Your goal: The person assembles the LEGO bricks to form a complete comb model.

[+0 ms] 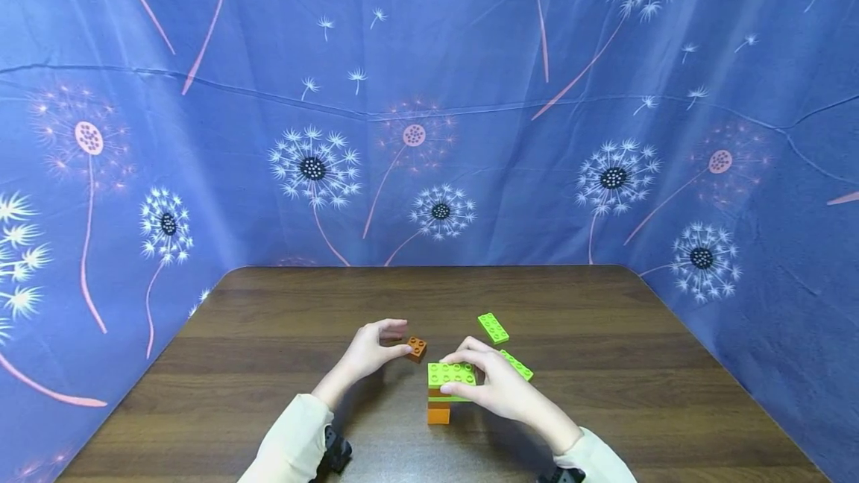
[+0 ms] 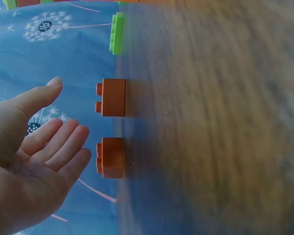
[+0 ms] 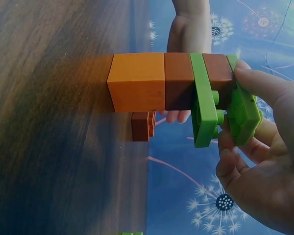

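Note:
A small tower stands on the table, with an orange block [image 3: 137,83] at its base. Above that come a brown brick [image 3: 179,81], a green plate [image 3: 205,117], another brown brick and a top green plate [image 1: 451,373]. My right hand [image 1: 495,386] pinches this top plate between thumb and fingers, from the right. My left hand [image 1: 365,352] hovers with loose fingers by a brown brick [image 1: 417,349] behind the tower. Two brown bricks, a nearer one [image 2: 112,157] and another [image 2: 114,98], appear in the left wrist view, apart from the hand.
Two more green plates lie on the wooden table [image 1: 282,319]: one farther back [image 1: 493,327], the other [image 1: 517,365] just beyond my right hand and partly hidden by it. A blue dandelion-print cloth [image 1: 510,192] hangs around the table.

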